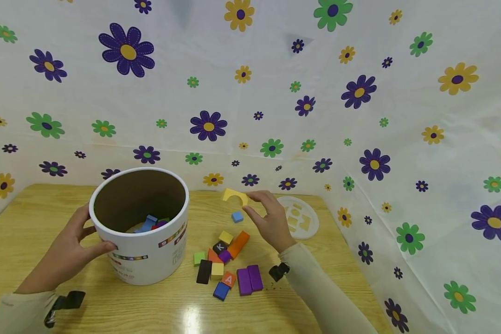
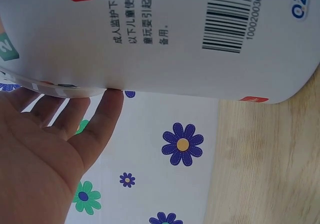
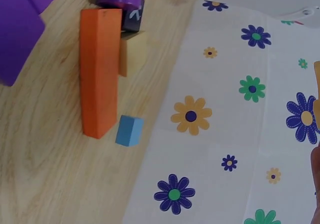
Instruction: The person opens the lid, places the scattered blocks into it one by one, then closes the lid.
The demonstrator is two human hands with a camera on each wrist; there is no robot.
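In the head view, my left hand (image 1: 68,246) holds a white bucket (image 1: 152,262) by its left side, thumb in front and fingers near the rim. The left wrist view shows those fingers (image 2: 107,116) against the bucket's edge. A few blocks, one a light-blue block (image 1: 147,224), lie inside it. My right hand (image 1: 273,222) pinches a yellow arch block (image 1: 229,192) between thumb and fingers, raised over the table's back part. Beneath the arch, a small blue block (image 1: 237,216) sits on the wood. Only a sliver of the arch shows at the right wrist view's edge.
Several colored blocks cluster right of the bucket, among them an orange block (image 1: 239,244), a black block (image 1: 204,271) and purple blocks (image 1: 244,282). Behind my right hand lies a round white lid (image 1: 313,222) with cut-out shapes. A flowered sheet (image 1: 267,93) hangs behind the wooden table (image 1: 146,308).
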